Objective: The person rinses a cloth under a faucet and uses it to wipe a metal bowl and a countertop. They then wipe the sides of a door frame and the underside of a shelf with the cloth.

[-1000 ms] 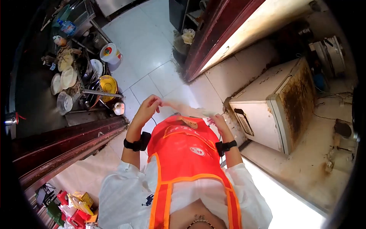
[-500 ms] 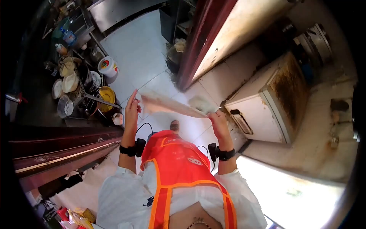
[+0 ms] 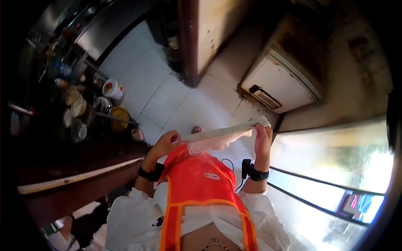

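Observation:
A pale, damp-looking cloth (image 3: 222, 137) is stretched between my hands in front of the red apron (image 3: 194, 180). My right hand (image 3: 263, 137) is closed on its right end, with a short piece sticking out past the fingers. At the other end, my left hand (image 3: 166, 144) has its fingers curled in at the cloth's edge, partly hiding the grip. The cloth sags a little, and its lower edge is ragged or folded near the apron top.
A stained white appliance (image 3: 278, 83) stands ahead to the right. On the left are several bowls (image 3: 78, 104), a white bucket (image 3: 113, 90) and a yellow basin (image 3: 120, 119). A dark red door frame (image 3: 188, 42) rises ahead above the tiled floor (image 3: 167, 100).
My left hand has gone from outstretched fingers to curled ones at the cloth and come lower. My right hand has shifted right. The view has turned, with a bright glass surface now showing at right.

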A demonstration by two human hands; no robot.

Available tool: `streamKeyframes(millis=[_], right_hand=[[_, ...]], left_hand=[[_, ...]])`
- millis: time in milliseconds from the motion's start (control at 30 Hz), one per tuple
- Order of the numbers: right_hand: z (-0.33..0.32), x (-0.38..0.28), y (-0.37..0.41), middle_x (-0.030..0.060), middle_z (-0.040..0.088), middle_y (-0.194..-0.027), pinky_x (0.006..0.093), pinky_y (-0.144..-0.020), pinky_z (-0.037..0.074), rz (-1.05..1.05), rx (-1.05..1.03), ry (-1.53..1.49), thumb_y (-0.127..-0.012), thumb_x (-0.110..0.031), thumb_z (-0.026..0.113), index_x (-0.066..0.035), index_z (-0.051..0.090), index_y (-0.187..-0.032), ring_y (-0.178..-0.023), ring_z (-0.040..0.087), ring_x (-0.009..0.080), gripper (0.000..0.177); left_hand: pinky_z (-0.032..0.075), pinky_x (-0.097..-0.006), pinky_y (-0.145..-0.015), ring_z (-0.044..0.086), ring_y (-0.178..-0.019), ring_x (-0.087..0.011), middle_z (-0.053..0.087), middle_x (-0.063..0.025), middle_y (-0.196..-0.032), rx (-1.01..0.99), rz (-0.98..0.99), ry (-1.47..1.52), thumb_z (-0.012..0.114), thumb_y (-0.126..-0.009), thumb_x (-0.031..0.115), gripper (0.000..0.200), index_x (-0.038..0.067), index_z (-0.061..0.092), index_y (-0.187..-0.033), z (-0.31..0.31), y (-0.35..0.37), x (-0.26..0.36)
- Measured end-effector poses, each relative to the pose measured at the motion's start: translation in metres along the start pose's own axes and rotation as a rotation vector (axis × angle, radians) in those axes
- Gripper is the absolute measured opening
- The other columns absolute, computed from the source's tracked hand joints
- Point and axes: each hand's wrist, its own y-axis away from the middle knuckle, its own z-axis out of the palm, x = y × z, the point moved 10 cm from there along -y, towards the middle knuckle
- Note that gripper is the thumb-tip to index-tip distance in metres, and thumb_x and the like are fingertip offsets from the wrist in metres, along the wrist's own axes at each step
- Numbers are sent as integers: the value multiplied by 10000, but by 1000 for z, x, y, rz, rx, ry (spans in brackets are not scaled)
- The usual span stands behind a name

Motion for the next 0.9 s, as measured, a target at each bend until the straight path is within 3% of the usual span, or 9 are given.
streamKeyframes(millis=[133,200,267,467,533,600,667,767,900], right_hand=[[-64,-6,8,-24,506,-685,196,-536,320,-227,208,235,-774,-82,516,-6,552,-741,-618,425,50,89],[-101,27,11,10,568,-853,215,-719,370,-26,267,365,-810,-83,498,15,580,-909,-799,485,78,162],[-118,37,11,16,579,-867,206,-728,367,-37,316,298,-828,-126,505,33,573,-968,-815,493,78,222],[-140,25,-18,40,588,-844,227,-742,398,-51,381,186,-824,-131,506,32,593,-908,-810,525,104,203],[-149,20,-38,-51,494,-673,191,-522,312,-60,350,146,-803,-110,539,13,600,-840,-607,405,32,143],[-164,21,-58,-38,517,-687,182,-540,333,-41,344,147,-804,-102,527,20,598,-846,-631,433,28,147],[-178,45,-75,-14,555,-717,186,-577,364,80,265,260,-803,-90,513,41,588,-842,-669,473,48,156],[-193,3,-97,25,589,-793,215,-668,401,58,300,312,-816,-88,479,64,571,-875,-746,512,92,187],[-249,-23,-103,28,584,-859,234,-730,410,-42,486,146,-842,-119,450,27,551,-963,-805,517,99,215]], left_hand=[[331,-241,-510,372,-554,-102,408,-18,-594,-120,59,-100,573,-787,202,200,23,500,-736,32,-21,32],[352,-243,-523,395,-565,-102,431,-22,-602,-177,67,-191,543,-815,211,212,17,504,-740,49,-34,47],[397,-248,-566,450,-589,-105,482,-33,-632,-220,-17,135,477,-862,217,246,2,514,-747,65,-48,55],[407,-222,-606,488,-625,-84,533,-24,-641,-129,-19,261,463,-872,224,278,-12,538,-748,86,-115,81],[390,-211,-592,482,-620,-76,543,-23,-645,-137,-29,168,474,-867,240,299,-10,537,-716,94,-149,78],[374,-199,-578,475,-615,-68,552,-22,-648,-140,-35,75,484,-861,255,321,-9,535,-685,110,-187,86],[318,-192,-532,433,-578,-55,534,-14,-635,-25,27,250,515,-841,294,363,6,517,-620,122,-215,109],[280,-214,-494,371,-535,-52,506,3,-614,-65,134,301,532,-831,300,372,17,505,-591,163,-266,123],[312,-194,-515,424,-554,-55,528,4,-623,-305,-59,0,553,-821,282,334,28,512,-608,233,-316,146]])
